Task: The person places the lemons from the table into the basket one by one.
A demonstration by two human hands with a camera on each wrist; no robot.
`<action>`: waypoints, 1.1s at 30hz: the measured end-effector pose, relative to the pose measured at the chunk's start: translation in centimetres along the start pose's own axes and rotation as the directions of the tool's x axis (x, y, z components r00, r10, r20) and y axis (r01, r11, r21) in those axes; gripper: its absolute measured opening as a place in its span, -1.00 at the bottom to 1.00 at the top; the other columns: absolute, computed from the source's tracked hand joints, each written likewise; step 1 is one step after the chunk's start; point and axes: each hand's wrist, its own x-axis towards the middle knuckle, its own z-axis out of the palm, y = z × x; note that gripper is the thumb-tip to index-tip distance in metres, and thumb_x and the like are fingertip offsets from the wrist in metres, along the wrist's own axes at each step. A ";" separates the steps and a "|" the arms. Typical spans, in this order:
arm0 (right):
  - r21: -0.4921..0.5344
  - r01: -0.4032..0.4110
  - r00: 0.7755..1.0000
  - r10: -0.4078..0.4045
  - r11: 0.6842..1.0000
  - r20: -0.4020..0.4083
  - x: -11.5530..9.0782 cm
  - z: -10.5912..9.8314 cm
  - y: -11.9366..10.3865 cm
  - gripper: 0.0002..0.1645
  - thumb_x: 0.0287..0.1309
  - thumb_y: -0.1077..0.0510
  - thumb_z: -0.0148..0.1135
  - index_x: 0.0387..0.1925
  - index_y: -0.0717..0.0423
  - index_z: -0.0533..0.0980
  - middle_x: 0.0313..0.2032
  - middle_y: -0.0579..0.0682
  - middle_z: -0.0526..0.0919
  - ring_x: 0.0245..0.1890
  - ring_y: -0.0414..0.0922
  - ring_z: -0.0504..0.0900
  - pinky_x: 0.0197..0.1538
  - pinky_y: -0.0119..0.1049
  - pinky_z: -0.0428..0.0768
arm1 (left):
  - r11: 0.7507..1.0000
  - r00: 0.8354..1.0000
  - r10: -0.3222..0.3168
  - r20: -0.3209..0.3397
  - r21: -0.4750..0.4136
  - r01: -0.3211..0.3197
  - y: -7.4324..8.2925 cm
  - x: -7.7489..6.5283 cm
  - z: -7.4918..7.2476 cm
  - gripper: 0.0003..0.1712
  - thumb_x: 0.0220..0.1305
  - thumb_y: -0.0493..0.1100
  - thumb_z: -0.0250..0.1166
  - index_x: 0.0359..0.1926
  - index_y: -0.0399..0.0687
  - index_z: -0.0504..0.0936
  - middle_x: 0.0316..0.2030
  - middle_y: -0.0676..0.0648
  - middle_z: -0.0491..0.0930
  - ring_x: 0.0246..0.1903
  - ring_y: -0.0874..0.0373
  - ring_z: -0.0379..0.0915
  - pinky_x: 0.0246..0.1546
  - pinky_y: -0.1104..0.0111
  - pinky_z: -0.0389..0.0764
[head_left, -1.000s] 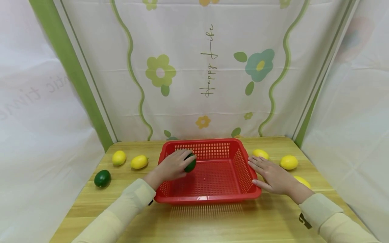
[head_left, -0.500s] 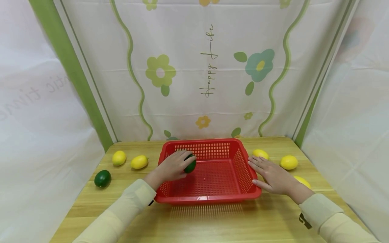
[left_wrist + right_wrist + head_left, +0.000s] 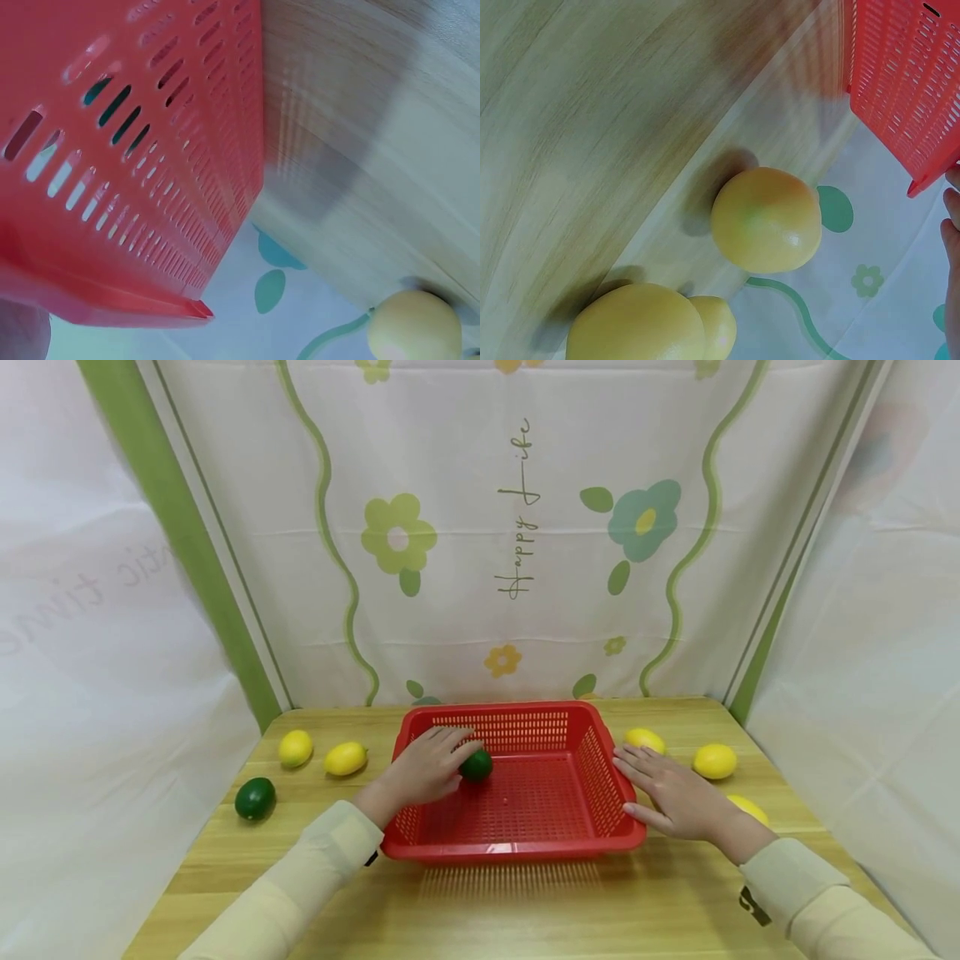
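Green fruit [image 3: 477, 767] in basket [image 3: 517, 849] by relaxed left hand [image 3: 422, 768].

The basket [image 3: 562, 847] is red, patterned with rows of slots; the fruit [image 3: 477, 767] inside is dark green, like its twin [image 3: 255, 798] near the left edge of the table [image 3: 517, 927]. Lemons [image 3: 346, 759] toward both far corners are yellow. Sleeves [image 3: 292, 881] are cream; green, teal and orange flowers [image 3: 398, 534] pattern the white cloth [image 3: 450, 427].

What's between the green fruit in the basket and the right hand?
Between the green fruit and right hand, the head view shows only the red basket: bare floor, then its side wall.
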 end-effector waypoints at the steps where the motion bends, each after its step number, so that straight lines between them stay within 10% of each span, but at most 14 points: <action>1: -0.001 0.000 1.000 0.000 1.000 -0.001 0.0 0.0 0.0 -0.22 0.25 -0.13 0.21 0.27 0.39 0.38 0.27 0.28 0.40 0.26 0.26 0.36 0.45 -0.36 -0.17 | 1.000 1.000 -0.001 0.003 0.004 0.001 0.0 0.0 -0.1 -0.25 0.01 -0.11 0.50 0.25 -0.07 0.44 0.17 -0.16 0.49 0.15 -0.03 0.42 0.20 0.10 0.43; 33: 0.009 0.014 1.000 -0.014 1.000 -0.025 0.0 0.2 0.2 -0.22 0.29 -0.14 0.17 0.26 0.41 0.37 0.27 0.30 0.40 0.25 0.27 0.37 0.46 -0.28 -0.08 | 0.999 1.000 -0.015 0.010 0.037 0.015 -0.5 -1.6 -0.9 -0.22 0.05 -0.05 0.50 0.27 -0.12 0.40 0.19 -0.19 0.44 0.16 -0.07 0.40 0.19 0.04 0.42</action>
